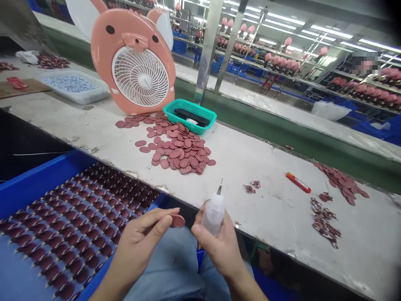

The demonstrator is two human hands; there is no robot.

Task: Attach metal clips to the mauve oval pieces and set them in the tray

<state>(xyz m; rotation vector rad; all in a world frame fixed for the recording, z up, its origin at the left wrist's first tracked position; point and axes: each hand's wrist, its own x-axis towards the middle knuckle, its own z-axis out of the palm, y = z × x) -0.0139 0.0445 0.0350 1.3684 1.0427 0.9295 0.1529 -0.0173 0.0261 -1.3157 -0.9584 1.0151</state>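
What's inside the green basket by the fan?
In the basket: something long and black, with a small white patch near the front rim. One piece or several, I can't tell. Whatever lies beneath is covered.

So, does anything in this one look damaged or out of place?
Yes: the white tabletop looks worn, with ragged, flaking patches along its near edge. Reddish discs lie loosely heaped by the green basket, though nothing looks clearly spilled.

Squeeze bottle (214,214) formed of translucent plastic, needle tip (219,189) made of metal, oval disc (178,220) finished matt, fan (134,69) cased in smooth plastic, worktop (269,213) scuffed
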